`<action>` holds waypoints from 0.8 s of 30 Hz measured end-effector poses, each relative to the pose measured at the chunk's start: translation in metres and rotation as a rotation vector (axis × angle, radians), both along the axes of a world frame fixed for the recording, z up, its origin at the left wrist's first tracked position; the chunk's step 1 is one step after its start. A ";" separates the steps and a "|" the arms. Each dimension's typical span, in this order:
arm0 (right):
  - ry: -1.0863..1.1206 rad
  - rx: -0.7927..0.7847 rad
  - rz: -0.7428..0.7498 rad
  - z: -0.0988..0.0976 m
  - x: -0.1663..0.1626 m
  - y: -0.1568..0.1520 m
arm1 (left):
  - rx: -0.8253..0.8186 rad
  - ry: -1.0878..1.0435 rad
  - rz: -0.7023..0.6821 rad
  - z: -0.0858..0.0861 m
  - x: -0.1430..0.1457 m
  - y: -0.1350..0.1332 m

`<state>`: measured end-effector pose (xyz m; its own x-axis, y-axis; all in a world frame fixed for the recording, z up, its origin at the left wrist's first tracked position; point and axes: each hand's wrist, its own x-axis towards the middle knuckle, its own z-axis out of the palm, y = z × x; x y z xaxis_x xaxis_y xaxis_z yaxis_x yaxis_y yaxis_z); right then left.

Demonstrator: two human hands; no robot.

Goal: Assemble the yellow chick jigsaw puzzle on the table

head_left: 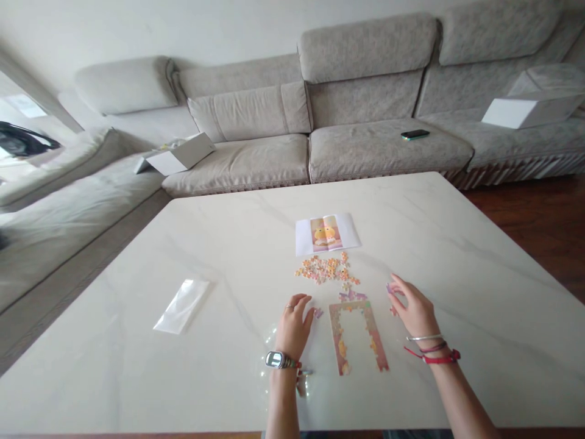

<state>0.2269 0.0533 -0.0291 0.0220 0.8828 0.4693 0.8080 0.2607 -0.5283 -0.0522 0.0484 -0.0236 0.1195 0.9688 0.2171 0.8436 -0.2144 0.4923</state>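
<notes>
A partly joined jigsaw puzzle (335,335) lies on the table as a border, with a top edge and two sides around a bare middle. My right hand (414,308) is to its right, pinching a small purple puzzle piece (389,288); another piece (393,311) shows under the fingers. To the left of the border, my left hand (295,326) rests with thumb and fingers apart, near some purple pieces (319,313). Several purple pieces (351,296) lie just above the border. Beyond them is a pile of loose orange and pink pieces (320,268).
A folded sheet (304,236) with a printed yellow picture lies behind the pile. On the left of the marble-look table (114,317) is a clear plastic bag (180,306). The grey sofa (256,152) behind holds a phone (415,134) and white boxes (183,155).
</notes>
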 end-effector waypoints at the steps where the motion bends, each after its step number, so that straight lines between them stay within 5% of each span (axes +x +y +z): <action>1: 0.000 0.006 0.003 0.000 -0.001 0.000 | -0.004 0.001 0.002 0.000 0.000 0.000; 24: -0.057 0.074 0.013 -0.002 -0.005 -0.001 | -0.031 0.018 0.018 -0.001 -0.009 -0.006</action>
<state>0.2222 0.0519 -0.0307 -0.0174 0.8458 0.5333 0.8324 0.3077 -0.4608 -0.0609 0.0428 -0.0250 0.1054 0.9770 0.1853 0.8558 -0.1840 0.4835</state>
